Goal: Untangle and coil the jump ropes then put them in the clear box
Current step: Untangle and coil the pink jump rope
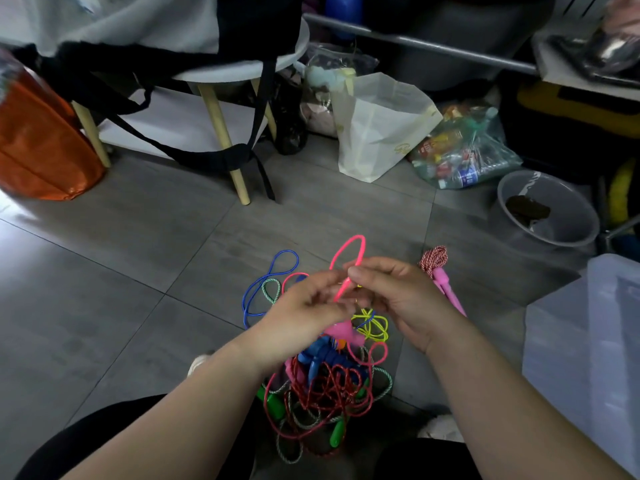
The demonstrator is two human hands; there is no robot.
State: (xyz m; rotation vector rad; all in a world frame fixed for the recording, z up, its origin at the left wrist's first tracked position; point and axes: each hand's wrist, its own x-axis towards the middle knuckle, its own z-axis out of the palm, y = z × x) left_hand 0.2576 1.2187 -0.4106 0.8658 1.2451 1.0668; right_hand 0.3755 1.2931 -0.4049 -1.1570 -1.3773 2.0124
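Standing at far left: orange bag (38, 140) on the grey tiled floor (104, 289).
Table: small white table (242, 69) on pale wooden legs, behind the bag, with black straps (194, 155) hanging off it to the floor.
Blue rope: blue rope (258, 292) lies in loops on the floor, just left of the hands.
Left hand: left hand (304, 306) is raised above the pile, fingers curled narrow and pinching the pink rope (360, 247).
Pink rope: held between both hands, with a loop standing up above them.
Tangle: tangle of ropes (329, 393) in red, green, yellow and blue sits on the floor under the wrists, between the knees.
Right hand: right hand (398, 299) pinches the same pink rope between thumb and forefinger, touching the left fingers.
Coiled rope: red-and-white coiled rope (434, 258) with pink handles lies on the floor just right of the right hand.
Basin: grey basin (568, 216) farther back on the right.
Clear box: clear box (588, 323) at the right edge, well apart from the tangle.
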